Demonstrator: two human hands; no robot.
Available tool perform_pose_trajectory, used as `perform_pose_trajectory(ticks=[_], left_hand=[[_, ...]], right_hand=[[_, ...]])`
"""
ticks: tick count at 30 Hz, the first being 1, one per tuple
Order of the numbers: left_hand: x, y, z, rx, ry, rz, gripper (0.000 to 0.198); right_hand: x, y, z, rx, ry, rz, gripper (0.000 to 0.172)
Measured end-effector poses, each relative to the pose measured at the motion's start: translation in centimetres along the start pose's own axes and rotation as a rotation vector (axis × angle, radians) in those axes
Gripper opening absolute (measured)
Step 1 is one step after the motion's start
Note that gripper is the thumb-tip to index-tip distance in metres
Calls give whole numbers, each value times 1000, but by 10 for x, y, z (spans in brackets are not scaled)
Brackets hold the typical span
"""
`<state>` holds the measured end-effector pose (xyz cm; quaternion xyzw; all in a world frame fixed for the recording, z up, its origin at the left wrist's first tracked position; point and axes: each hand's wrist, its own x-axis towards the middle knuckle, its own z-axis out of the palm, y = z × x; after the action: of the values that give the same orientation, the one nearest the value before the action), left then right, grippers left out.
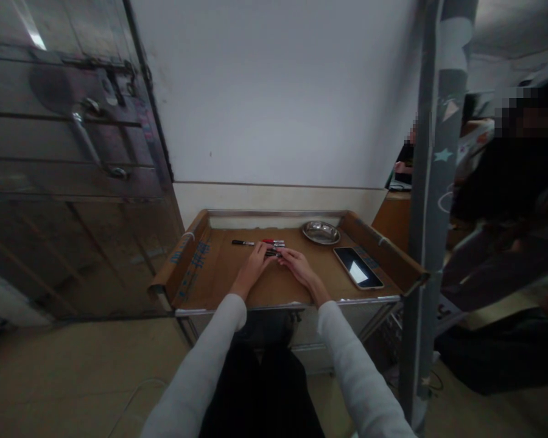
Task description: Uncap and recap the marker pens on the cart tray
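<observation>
Over the middle of the cardboard-lined table [228,286], my left hand [252,267] and my right hand [298,265] come together, fingers closed. Between their fingertips is a slim black-and-silver pen-like piece [272,252], partly covered by the fingers; its exact kind is too small to make out. Just beyond them lie a similar red-and-silver piece [274,241] and at least one more slim piece close to it. A black-and-silver piece [242,243] lies apart, left of my left fingertips.
At the back right of the table sits a round shiny metal dish [321,232]. A phone [358,267] lies right of my right hand. Rolled cardboard edges [383,243] rise at both sides. A grey post [432,201] stands at the right, with people beyond it; a metal door [73,164] is at left.
</observation>
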<state>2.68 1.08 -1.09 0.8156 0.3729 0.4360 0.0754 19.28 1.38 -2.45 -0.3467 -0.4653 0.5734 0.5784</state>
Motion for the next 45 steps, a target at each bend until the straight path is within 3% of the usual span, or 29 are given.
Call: perform_pose_trajectory(ticks=[3, 6, 9, 17, 24, 32, 36, 41, 45], left_hand=[[1, 0, 0, -39, 133, -38, 30], [0, -1, 1, -18, 128, 7, 30], [-1, -4, 4, -2, 55, 79, 31], [0, -8, 7, -91, 91, 33, 20], [1, -1, 0, -20, 198, 55, 13], [2, -3, -5, -81, 300, -51, 12], [2, -10, -2, -127, 227, -88, 8], [0, -16, 1, -79, -37, -78, 3], [0, -22, 5, 23, -122, -108, 3]], right_hand=[[2, 1, -5, 92, 118, -30, 30], [4, 3, -8, 153, 206, -61, 29], [4, 5, -8, 153, 153, -47, 31], [0, 3, -4, 99, 17, -8, 29], [0, 0, -3, 164, 71, -34, 22], [3, 3, -3, 144, 138, -45, 25], [4, 6, -5, 24, 187, -116, 34], [5, 8, -8, -247, 316, -271, 28], [4, 8, -2, -505, 222, -362, 15]])
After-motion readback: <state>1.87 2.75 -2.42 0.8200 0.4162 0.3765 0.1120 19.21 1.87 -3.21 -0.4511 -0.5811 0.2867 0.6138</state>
